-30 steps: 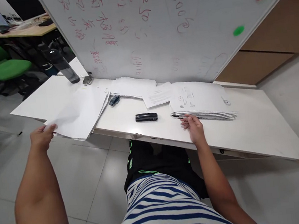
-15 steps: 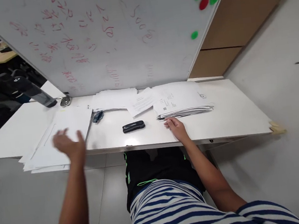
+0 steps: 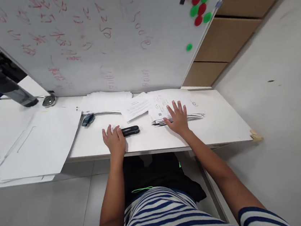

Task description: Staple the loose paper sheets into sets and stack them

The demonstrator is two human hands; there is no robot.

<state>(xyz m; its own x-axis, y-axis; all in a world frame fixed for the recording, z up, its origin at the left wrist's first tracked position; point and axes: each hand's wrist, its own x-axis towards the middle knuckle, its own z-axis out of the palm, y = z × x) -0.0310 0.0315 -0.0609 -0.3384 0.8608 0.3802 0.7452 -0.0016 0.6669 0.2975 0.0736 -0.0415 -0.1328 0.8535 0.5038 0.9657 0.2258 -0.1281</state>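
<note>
A black stapler [image 3: 131, 130] lies on the white table. My left hand [image 3: 115, 140] rests at its left end, with the thumb against or over that end and the fingers apart; the hand covers part of the stapler. My right hand [image 3: 178, 120] lies palm down, fingers spread, on the front part of a stack of printed papers [image 3: 170, 98]. Left of that stack, a loose printed sheet [image 3: 136, 108] sits at an angle, partly over another paper pile [image 3: 103, 102]. A small dark blue object [image 3: 88, 120] is near that pile's front left corner.
A wide stack of white paper [image 3: 37, 147] on the left overhangs the front edge. Behind it are a dark bottle [image 3: 9, 87] and a computer mouse [image 3: 49, 101]. A whiteboard [image 3: 120, 40] with magnets stands along the back; cardboard boxes [image 3: 235, 36] are behind it, right.
My left hand has moved right from the left paper stack to the stapler. My right hand has moved from the stack's front edge onto its top and spread out. The view has shifted.
</note>
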